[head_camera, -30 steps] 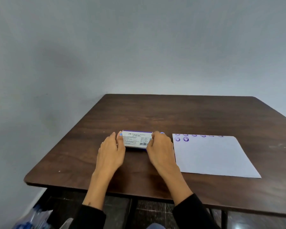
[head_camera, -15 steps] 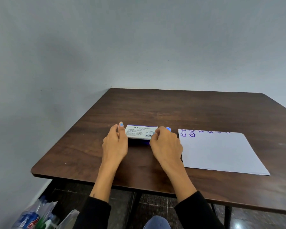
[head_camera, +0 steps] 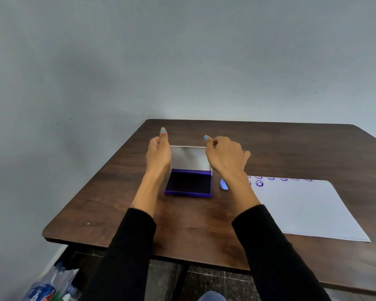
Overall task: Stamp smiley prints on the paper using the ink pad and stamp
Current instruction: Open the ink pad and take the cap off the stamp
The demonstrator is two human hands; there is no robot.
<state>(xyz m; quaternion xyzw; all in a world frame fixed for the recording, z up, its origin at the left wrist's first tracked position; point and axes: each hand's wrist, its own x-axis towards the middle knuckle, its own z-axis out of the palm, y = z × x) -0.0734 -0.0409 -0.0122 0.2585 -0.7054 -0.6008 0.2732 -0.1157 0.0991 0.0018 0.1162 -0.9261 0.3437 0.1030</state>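
Observation:
The ink pad (head_camera: 188, 183) lies open on the table, its dark purple pad facing up and its shiny lid (head_camera: 188, 157) standing upright at the far side. My left hand (head_camera: 159, 153) rests against the lid's left edge with the fingers straight up. At the lid's right edge is my right hand (head_camera: 225, 154), fingers loosely curled. A small light-blue stamp (head_camera: 223, 184) lies just right of the pad, partly behind my right forearm. The white paper (head_camera: 302, 205) lies further right, with several purple smiley prints (head_camera: 259, 183) along its far edge.
The dark wooden table (head_camera: 269, 144) stands against a grey wall at its far and left sides. On the floor at the lower left is a bag of plastic bottles (head_camera: 44, 290). Black sleeves cover both my forearms.
The ink pad was closed with both hands on its lid. The lid has since swung up to upright, and both hands rose with it. The camera tilted downward.

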